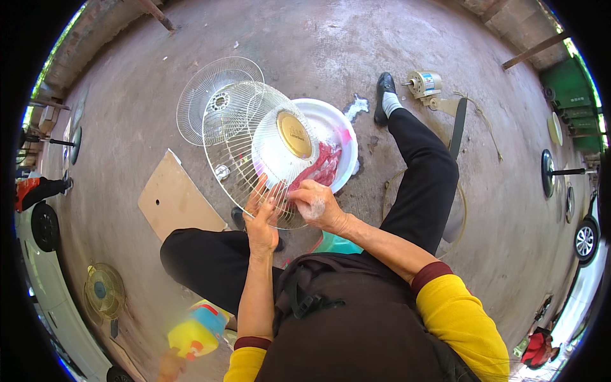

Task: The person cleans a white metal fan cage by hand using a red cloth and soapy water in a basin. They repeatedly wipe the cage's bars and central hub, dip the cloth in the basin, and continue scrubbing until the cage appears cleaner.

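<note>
A round wire fan guard (pixel 229 162) with a gold centre badge tilts over a white basin (pixel 351 157). My left hand (pixel 262 219) holds the guard's near rim, some fingers behind the wires. With soap foam on its back, my right hand (pixel 317 205) pinches a wet red cloth (pixel 321 164) against the wires near that rim. The rest of the cloth trails into the basin, over suds. Part of the basin shows only through the guard. Beyond it, a second wire guard (pixel 191 112) lies on the floor.
On the concrete floor are a tan board (pixel 176 200), a fan motor (pixel 425 83) on its stand with a cord, and foam (pixel 357 107). A hand that is not mine (pixel 171 365) touches a yellow bottle (pixel 191 336) at lower left. A small fan (pixel 102 289) stands beyond.
</note>
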Motion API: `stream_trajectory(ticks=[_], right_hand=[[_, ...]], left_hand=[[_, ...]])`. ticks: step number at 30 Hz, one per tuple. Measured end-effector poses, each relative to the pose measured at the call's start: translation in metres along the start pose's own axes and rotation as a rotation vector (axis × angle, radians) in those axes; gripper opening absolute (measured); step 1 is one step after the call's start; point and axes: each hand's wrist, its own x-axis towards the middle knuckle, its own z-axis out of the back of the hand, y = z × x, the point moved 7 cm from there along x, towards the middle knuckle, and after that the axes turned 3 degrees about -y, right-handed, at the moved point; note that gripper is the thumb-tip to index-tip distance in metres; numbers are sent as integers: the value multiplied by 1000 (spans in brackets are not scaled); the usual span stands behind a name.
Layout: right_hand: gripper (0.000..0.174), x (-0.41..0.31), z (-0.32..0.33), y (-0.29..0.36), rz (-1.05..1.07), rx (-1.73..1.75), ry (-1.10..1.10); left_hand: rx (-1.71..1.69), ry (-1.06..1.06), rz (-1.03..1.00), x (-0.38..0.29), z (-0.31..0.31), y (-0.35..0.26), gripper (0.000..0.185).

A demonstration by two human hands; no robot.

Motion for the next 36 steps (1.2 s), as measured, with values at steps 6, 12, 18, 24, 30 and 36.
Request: stream_trajectory(ticks=[6,12,18,24,30,36], right_hand=[[16,-4,12,-20,-180,-141,-168],[14,-6,7,-24,-84,-87,-114],[14,-12,0,-26,-58,-21,-85],[12,-12,7,-49,-188,-114,-198],[11,-2,1,-35,-367,159,-130],[6,2,2,-16,-275,77,-303]], left_hand=[[-44,99,-23,-1,-11,1,52],[-39,61,11,-3,-4,6,53],[-41,62,-14,-1,-4,5,51],[-7,62,19,-5,-1,10,51],[-36,101,-2,-3,-5,12,50],[16,17,7,-5,-1,16,51]])
